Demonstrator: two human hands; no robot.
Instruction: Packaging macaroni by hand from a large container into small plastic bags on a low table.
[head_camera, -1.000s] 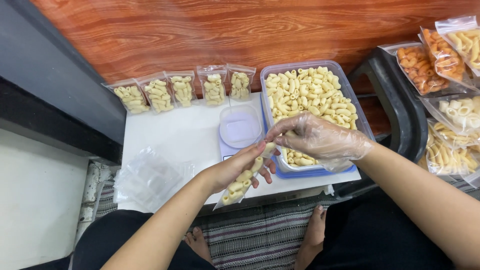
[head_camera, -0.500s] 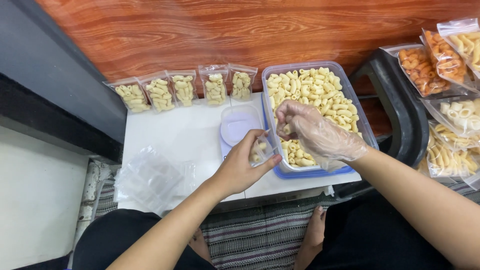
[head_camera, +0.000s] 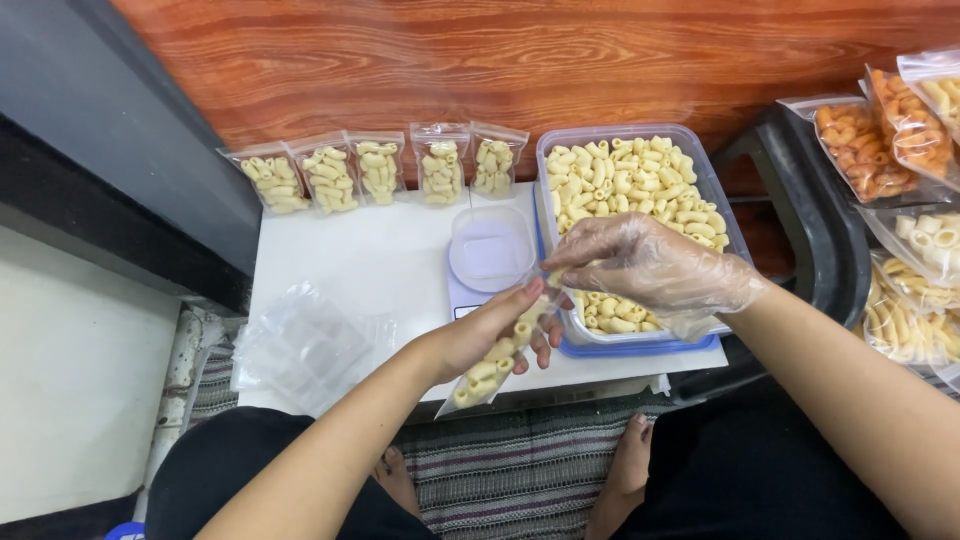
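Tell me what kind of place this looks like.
Probably a small home snack-packing spot on the floor: a low white table with a tub of pale pasta-shaped snacks, a row of filled small bags along a wood-look wall, and a bare foot on a striped mat.

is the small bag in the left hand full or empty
Mostly full: pale macaroni pieces fill the small bag along its length, held in the left hand.

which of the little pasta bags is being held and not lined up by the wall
The bag in the left hand, tilted at the table's front edge. The gloved right hand pinches its top; the other five bags stand along the wall.
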